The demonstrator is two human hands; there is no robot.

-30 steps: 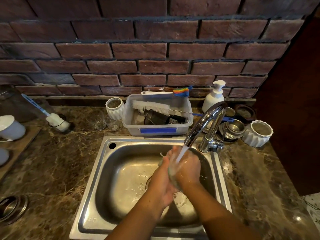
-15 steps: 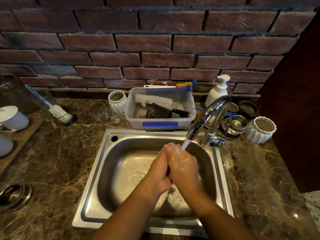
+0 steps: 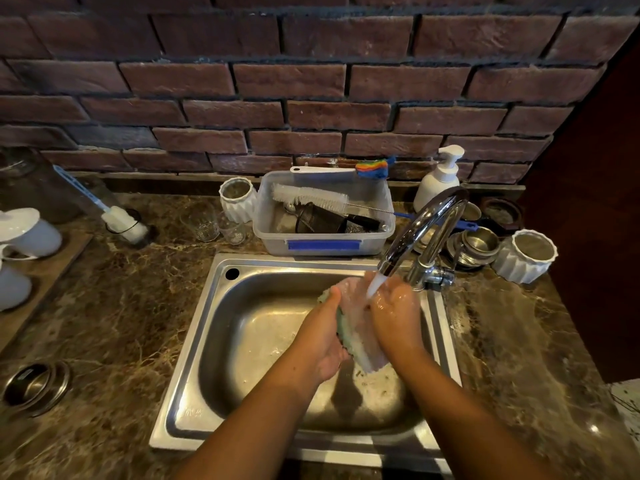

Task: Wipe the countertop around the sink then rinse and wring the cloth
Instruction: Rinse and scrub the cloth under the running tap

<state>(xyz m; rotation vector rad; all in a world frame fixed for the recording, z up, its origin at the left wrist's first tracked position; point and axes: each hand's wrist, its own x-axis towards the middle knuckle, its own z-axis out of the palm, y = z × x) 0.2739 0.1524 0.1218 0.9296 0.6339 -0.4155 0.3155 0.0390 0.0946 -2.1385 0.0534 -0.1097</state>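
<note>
Rinsing stage: cloth (image 3: 358, 332) under running faucet (image 3: 420, 230) over the sink (image 3: 214, 327), left hand (image 3: 323, 336) and right hand (image 3: 394, 317) fingers gripping it. Counter (image 3: 114, 306) wiping looks done; wringing remains.

Browns, steel and white around a pale green cloth

The counter (image 3: 114, 306) is dark brown marble veined in tan; the wall (image 3: 311, 109) is reddish-brown brick. The sink (image 3: 263, 327) and tap (image 3: 420, 225) are silvery steel. The cloth (image 3: 356, 337) is pale green and whitish. The tub (image 3: 323, 242) is clear with a blue clip, the soap bottle (image 3: 438, 178) white, one brush (image 3: 372, 168) rainbow-striped.
</note>
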